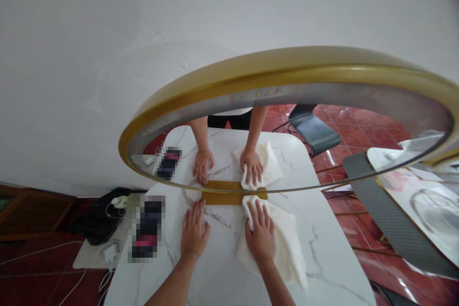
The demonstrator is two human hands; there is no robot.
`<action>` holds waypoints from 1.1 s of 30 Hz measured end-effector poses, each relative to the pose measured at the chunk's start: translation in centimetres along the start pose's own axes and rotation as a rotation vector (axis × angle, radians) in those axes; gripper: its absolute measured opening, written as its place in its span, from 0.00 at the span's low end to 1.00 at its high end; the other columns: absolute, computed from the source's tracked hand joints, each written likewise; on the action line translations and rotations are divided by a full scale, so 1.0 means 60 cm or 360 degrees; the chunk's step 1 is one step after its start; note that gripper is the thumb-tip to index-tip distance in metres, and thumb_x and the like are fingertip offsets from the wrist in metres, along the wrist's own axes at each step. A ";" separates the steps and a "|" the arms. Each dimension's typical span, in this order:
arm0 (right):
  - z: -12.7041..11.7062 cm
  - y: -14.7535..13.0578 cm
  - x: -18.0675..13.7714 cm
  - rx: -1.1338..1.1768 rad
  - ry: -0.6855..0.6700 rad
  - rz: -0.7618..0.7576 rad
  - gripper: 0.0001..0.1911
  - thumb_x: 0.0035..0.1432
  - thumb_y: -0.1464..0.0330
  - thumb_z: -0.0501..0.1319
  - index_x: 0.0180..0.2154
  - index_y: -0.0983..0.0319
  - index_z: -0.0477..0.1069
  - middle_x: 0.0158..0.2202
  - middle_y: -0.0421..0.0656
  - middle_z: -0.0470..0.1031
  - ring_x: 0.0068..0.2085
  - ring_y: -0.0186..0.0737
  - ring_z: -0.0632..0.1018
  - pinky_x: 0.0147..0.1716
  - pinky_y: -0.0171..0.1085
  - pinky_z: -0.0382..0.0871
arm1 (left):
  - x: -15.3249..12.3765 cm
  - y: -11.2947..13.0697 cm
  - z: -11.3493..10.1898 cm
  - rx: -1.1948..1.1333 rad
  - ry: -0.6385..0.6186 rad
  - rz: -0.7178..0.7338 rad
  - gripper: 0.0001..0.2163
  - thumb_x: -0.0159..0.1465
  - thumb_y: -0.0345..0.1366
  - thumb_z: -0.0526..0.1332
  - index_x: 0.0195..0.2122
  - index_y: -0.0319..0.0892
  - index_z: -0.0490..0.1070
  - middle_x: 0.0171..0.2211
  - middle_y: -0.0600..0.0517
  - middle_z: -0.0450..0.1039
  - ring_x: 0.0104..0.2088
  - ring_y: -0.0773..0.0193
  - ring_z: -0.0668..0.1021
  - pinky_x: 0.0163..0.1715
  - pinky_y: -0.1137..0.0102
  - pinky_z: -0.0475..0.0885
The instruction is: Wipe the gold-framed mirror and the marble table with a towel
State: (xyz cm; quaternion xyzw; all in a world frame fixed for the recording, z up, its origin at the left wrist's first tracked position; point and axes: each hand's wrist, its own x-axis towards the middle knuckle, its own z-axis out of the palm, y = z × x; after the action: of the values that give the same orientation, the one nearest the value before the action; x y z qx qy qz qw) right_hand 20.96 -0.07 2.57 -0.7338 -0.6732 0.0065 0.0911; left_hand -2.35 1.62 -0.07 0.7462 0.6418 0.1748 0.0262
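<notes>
A large round mirror with a gold frame [287,64] stands on the table on a flat gold base [224,198]. My left hand [194,229] lies flat on the tabletop, its fingers stretched towards the left end of that base. Under my right hand [260,232] is a white cloth [289,244], bunched beneath the fingers at the base's right part and spread out to the right over the table. My right palm hides some of the cloth. In the mirror glass [229,153] both hands and the cloth are reflected.
The white marble-patterned table [333,258] meets a white wall [71,81]. A blurred-out dark phone-like object [147,229] lies at left. Beyond the left edge are a black bag [98,222] and white cables [111,251]. At right stands another table [423,210] with a grey striped edge.
</notes>
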 end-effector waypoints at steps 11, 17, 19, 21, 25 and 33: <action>0.012 -0.117 0.021 0.0139 -0.0152 -0.0419 0.36 0.56 0.69 0.53 0.63 0.46 0.41 0.66 0.34 0.40 0.65 0.46 0.45 0.59 0.49 0.47 | -0.003 -0.004 0.003 -0.0004 -0.0059 0.0015 0.31 0.61 0.31 0.51 0.65 0.42 0.41 0.63 0.50 0.54 0.62 0.58 0.56 0.61 0.57 0.51; -0.001 -0.043 0.016 0.0042 -0.0079 -0.0276 0.34 0.58 0.69 0.51 0.63 0.48 0.43 0.66 0.35 0.41 0.65 0.45 0.46 0.59 0.48 0.48 | -0.001 -0.001 0.001 -0.0027 -0.0061 -0.0009 0.31 0.60 0.30 0.51 0.65 0.44 0.42 0.63 0.50 0.54 0.62 0.59 0.57 0.61 0.58 0.51; -0.004 -0.006 0.014 -0.0003 -0.0030 -0.0130 0.32 0.60 0.68 0.50 0.63 0.49 0.43 0.66 0.36 0.42 0.65 0.44 0.45 0.58 0.48 0.49 | -0.001 -0.001 0.001 -0.0032 -0.0054 -0.0014 0.31 0.60 0.30 0.50 0.65 0.44 0.42 0.63 0.51 0.54 0.62 0.59 0.57 0.61 0.58 0.52; -0.005 0.026 0.013 -0.0036 0.0002 -0.0027 0.30 0.60 0.66 0.49 0.63 0.50 0.44 0.66 0.37 0.42 0.65 0.44 0.45 0.58 0.48 0.50 | -0.001 -0.001 0.002 -0.0028 -0.0051 -0.0017 0.31 0.60 0.30 0.50 0.65 0.44 0.42 0.63 0.51 0.54 0.62 0.59 0.57 0.61 0.58 0.52; -0.004 0.046 0.013 -0.0079 0.0017 0.0048 0.30 0.61 0.66 0.48 0.63 0.52 0.45 0.66 0.38 0.42 0.65 0.44 0.44 0.58 0.48 0.48 | -0.002 -0.001 0.002 -0.0024 -0.0047 -0.0014 0.31 0.60 0.30 0.50 0.65 0.43 0.42 0.63 0.51 0.54 0.62 0.59 0.57 0.61 0.58 0.52; 0.002 -0.048 0.021 -0.0092 -0.0045 0.0029 0.31 0.60 0.67 0.49 0.63 0.51 0.45 0.66 0.38 0.41 0.65 0.46 0.42 0.58 0.50 0.46 | -0.001 0.004 -0.002 -0.0056 -0.0033 -0.0030 0.31 0.60 0.28 0.50 0.65 0.44 0.42 0.62 0.51 0.54 0.62 0.59 0.56 0.61 0.57 0.51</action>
State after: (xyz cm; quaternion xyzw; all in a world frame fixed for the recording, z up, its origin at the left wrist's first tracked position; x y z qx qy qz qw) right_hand 18.20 1.40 3.00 -0.7420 -0.6677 -0.0017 0.0601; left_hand -2.19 1.50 0.11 0.7413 0.6453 0.1780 0.0478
